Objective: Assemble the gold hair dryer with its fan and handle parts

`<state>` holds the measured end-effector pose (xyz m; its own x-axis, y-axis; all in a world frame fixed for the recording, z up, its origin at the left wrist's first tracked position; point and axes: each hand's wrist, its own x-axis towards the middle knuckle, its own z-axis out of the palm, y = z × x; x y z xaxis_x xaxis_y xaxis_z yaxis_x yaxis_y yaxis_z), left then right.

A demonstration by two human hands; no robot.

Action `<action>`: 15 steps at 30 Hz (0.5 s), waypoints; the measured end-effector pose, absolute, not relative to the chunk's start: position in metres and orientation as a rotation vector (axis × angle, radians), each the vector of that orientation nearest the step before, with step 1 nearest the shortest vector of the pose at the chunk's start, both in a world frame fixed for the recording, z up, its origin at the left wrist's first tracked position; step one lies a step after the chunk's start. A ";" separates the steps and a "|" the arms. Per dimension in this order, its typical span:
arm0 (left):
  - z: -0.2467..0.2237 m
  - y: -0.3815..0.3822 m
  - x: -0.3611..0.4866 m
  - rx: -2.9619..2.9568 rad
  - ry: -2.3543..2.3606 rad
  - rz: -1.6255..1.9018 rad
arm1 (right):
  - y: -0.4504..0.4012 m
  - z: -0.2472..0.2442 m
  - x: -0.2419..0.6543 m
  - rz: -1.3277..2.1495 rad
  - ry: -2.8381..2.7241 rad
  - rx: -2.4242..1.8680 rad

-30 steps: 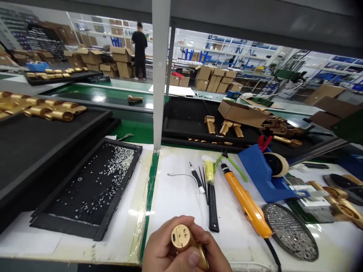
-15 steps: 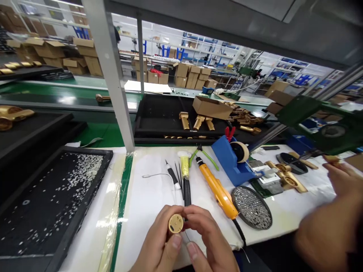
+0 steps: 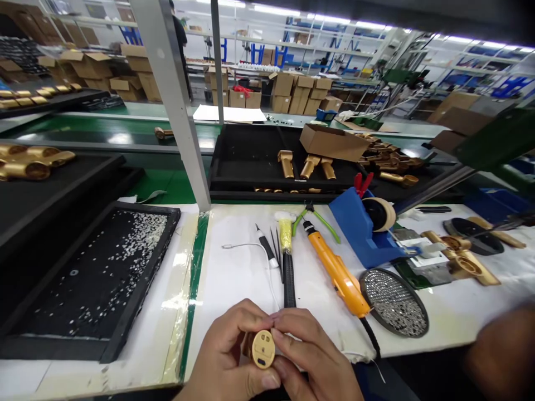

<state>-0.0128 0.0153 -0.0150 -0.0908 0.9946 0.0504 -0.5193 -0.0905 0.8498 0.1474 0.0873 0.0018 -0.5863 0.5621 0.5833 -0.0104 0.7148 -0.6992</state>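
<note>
Low over the front edge of the bench, a gold-coloured cylindrical part points its round end face up at me. That face has small square openings and a dark slot. My left hand is closed round its left side, thumb below the face and index finger above. From the other side, fingertips of my right hand press against the part, so both hands grip it. The rest of its body is hidden by my fingers. Just beyond lies a hammer with a black handle and yellow-wrapped neck.
An orange electric screwdriver, green-handled cutters, a blue tape dispenser and a round dish of small metal pieces lie rightward. A black tray holds white bits at left. A co-worker's blurred arm shows at right.
The view has shifted, so bench things appear further right. My right fingers have closed onto the gold part, and its face has turned slightly. The co-worker's hand has left the view at right.
</note>
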 end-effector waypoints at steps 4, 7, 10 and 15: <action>-0.016 0.018 -0.010 0.895 0.887 1.546 | 0.086 0.003 0.151 0.843 -2.105 -0.424; -0.014 0.020 -0.005 0.989 0.990 1.555 | 0.084 0.004 0.155 0.917 -2.098 -0.487; -0.013 0.019 0.000 1.027 1.005 1.542 | 0.083 0.002 0.157 1.004 -2.050 -0.580; -0.013 0.011 0.001 0.977 1.119 1.437 | 0.078 -0.006 0.156 1.070 -2.001 -0.647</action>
<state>0.0011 0.0108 -0.0134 -0.1461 0.9892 0.0090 -0.2341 -0.0434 0.9712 0.1558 0.0784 -0.0056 -0.5810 0.7171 0.3849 0.0781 0.5198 -0.8507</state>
